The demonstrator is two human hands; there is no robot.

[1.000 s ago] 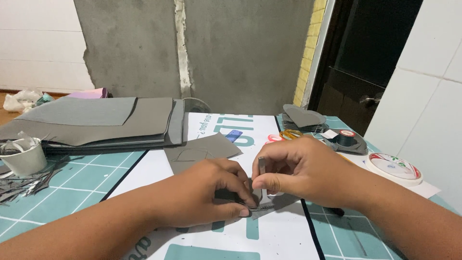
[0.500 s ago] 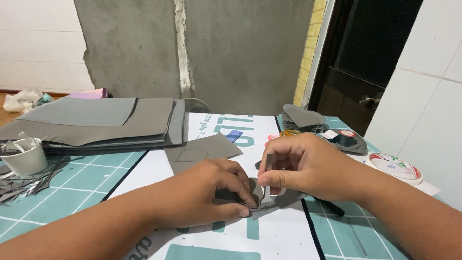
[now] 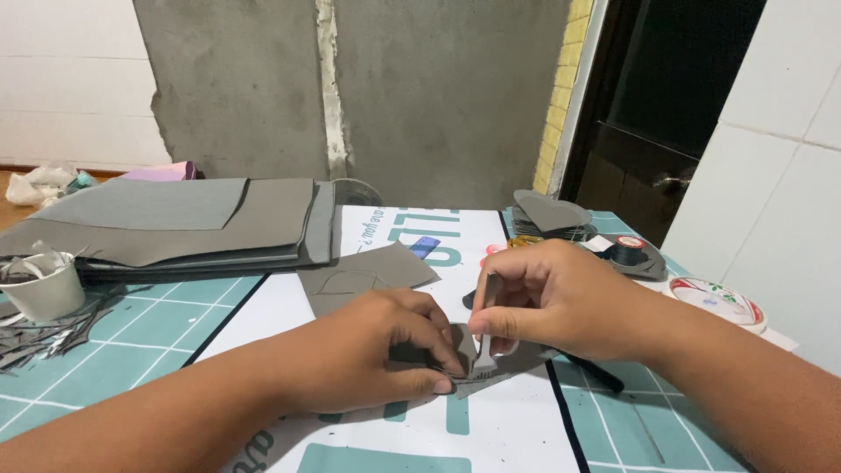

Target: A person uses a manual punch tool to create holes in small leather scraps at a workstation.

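The small grey piece (image 3: 504,363) lies on the white printed sheet (image 3: 385,236), and we judge it thin, light and stiff enough to punch, yet easy to shift, so best pinned flat near its edge. Our left hand (image 3: 372,355) presses it down, fingers curled over it. Our right hand (image 3: 552,302) pinches a pronged metal punch (image 3: 486,337) upright on it. Behind the piece lie larger grey sheets (image 3: 175,219).

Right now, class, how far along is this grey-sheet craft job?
Done: cut heart shapes are stacked at the back, with offcuts lying at left. In hand: the left hand pins a small grey piece while the right hand presses a pronged metal tool along its edge. Left: large grey sheets remain uncut.
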